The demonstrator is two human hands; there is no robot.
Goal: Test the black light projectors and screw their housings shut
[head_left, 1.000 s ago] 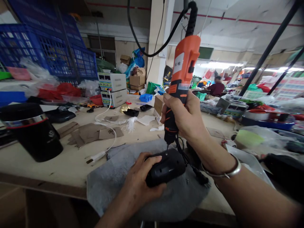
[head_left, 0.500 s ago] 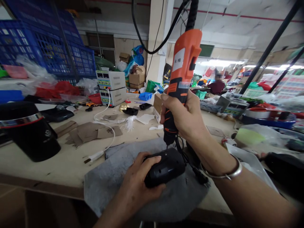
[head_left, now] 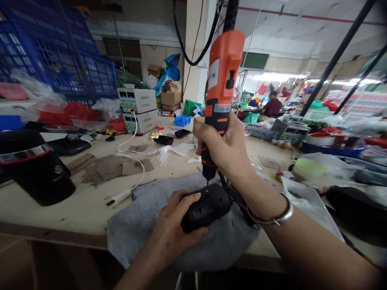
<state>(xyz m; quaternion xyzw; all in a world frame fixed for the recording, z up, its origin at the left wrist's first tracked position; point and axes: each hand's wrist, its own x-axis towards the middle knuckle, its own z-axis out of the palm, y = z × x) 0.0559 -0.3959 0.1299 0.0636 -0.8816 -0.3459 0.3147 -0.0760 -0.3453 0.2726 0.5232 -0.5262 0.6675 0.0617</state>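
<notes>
My right hand (head_left: pixel 225 151) is wrapped round an orange and black electric screwdriver (head_left: pixel 220 88) that hangs from a black cable overhead. Its bit points straight down and touches the top of a small black plastic part (head_left: pixel 207 205). My left hand (head_left: pixel 175 225) grips that part from the near side and holds it down on a grey felt cloth (head_left: pixel 142 225) at the front edge of the workbench. A silver bangle (head_left: pixel 273 213) circles my right wrist.
A black pot with a silver and red band (head_left: pixel 33 169) stands at the left. Cardboard scraps (head_left: pixel 111 167), a white cord with a plug (head_left: pixel 127 189) and two white boxes (head_left: pixel 137 108) lie behind. Blue crates (head_left: pixel 60 64) stack at back left. A clear bag (head_left: pixel 305 201) lies at right. Another person sits far off.
The screwdriver and my right hand have shifted slightly left and stand more upright. The view has tipped a little. Both hands keep their hold.
</notes>
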